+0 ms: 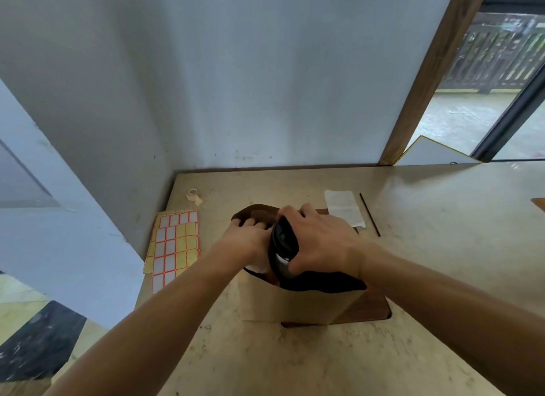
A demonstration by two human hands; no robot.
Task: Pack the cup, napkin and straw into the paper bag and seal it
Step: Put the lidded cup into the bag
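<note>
- I had the right hand (321, 242) closed around the cup (283, 248), which sat tilted at the mouth of the bag (298, 304).
- My left hand (247, 237) gripped the bag's left rim, fingers curled over the edge, keeping it open.
- The bag stood on a brown mat (368, 310) on the table (324, 360).
- The napkin (345, 208) lay flat behind the bag, with the straw (369, 214) just beside it on the right.
- Label sheets (175, 245) and a tape roll (193, 194) sat to the left, clear of my hands.
</note>
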